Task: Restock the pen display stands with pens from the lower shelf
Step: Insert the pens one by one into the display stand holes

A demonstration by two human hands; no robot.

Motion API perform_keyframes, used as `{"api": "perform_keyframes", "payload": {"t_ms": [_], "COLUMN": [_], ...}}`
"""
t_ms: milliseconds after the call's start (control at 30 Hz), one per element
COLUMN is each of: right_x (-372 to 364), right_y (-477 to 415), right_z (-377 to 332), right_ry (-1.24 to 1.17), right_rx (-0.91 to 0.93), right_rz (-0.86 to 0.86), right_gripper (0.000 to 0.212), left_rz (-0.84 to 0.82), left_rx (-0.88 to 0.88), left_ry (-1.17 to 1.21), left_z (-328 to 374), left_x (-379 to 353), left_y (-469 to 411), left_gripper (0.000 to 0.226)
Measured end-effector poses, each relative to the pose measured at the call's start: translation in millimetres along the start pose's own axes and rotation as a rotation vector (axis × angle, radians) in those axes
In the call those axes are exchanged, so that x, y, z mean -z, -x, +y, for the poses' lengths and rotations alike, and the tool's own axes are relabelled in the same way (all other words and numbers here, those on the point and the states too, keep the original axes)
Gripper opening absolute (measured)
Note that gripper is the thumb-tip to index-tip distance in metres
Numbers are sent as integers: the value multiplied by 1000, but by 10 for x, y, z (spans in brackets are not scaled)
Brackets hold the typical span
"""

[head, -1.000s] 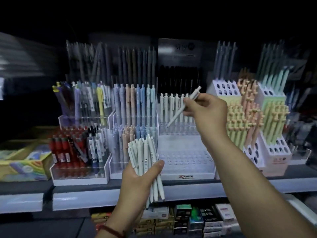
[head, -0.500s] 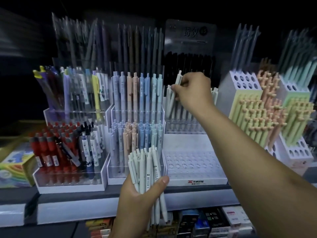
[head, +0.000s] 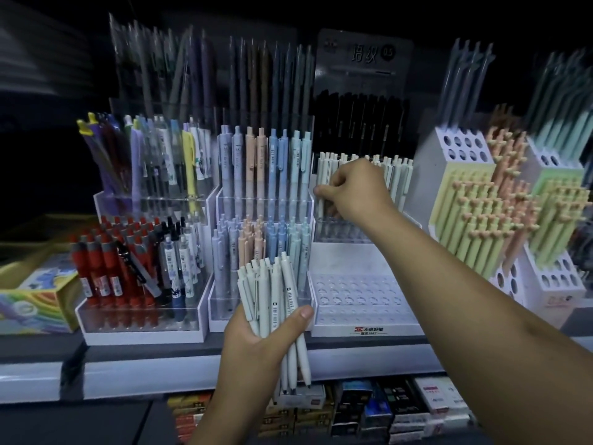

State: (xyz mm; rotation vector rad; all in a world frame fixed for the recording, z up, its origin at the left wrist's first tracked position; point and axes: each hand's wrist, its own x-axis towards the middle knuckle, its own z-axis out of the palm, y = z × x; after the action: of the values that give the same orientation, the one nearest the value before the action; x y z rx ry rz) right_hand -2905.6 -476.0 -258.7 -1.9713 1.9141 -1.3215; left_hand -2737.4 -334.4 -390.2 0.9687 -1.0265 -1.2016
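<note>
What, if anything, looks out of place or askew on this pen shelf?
A dark pen lies slanted across the upright red pens in the front tier of the left stand, rather than standing like the others. In the tier behind, the purple pens lean left. Nothing looks spilled or broken.

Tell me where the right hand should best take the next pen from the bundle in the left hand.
Probably at its top end, from above. The bundle of pens stands upright in the left hand, whose fingers and thumb wrap the barrels; only the clip ends stand free. The tallest pen, at the thumb side, looks easiest to pinch.
</note>
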Motion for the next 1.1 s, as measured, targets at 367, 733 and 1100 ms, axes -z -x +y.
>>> {"api": "perform_keyframes", "payload": {"t_ms": [367,733,1100], "right_x": [290,455,397], "right_y": [706,918,177], "right_z": [-150,-137,-53], "right_ry": [-127,-680,-385], "right_rx": [79,-218,-2], "right_rz": [-121,-461,253], "right_gripper": [23,6,8], "left_rz": [-55,-108,-74], "left_rx": [-68,-123,-157], "left_ry": [-24,85,127], "left_z": [139,170,147], "left_x": [-72,-247,-209], "left_y": [-97,-268,-187], "left_gripper": [46,25,21]}}
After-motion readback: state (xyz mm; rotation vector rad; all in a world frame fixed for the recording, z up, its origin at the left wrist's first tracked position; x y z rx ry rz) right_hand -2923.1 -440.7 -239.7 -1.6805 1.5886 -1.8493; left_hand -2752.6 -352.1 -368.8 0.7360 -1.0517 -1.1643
